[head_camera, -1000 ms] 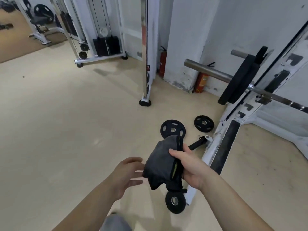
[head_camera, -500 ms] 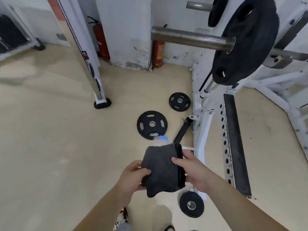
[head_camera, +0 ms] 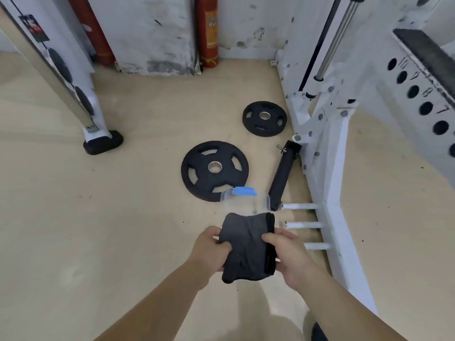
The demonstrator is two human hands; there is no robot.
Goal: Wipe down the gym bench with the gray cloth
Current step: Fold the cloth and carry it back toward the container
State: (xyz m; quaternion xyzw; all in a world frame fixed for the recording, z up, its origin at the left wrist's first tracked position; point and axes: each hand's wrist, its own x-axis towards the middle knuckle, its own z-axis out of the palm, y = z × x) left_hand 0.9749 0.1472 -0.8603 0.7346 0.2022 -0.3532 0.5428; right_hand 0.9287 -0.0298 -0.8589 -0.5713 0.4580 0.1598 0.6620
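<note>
A folded gray cloth (head_camera: 246, 244) with a black edge is held in front of me above the floor. My left hand (head_camera: 209, 249) grips its left side. My right hand (head_camera: 288, 254) grips its right side along the black edge. No gym bench pad shows in this view. A dark padded strip (head_camera: 426, 50) on the white rack shows at the upper right.
Two black weight plates (head_camera: 214, 169) (head_camera: 264, 118) lie on the beige floor. A clear box with a blue tab (head_camera: 243, 198) sits just beyond the cloth. A white rack frame (head_camera: 327, 168) with pegs runs along the right. Two red extinguishers (head_camera: 208, 33) stand by the wall.
My view has tilted down and moved closer to the floor and rack base. My left hand, apart from the cloth a second ago, now grips it.
</note>
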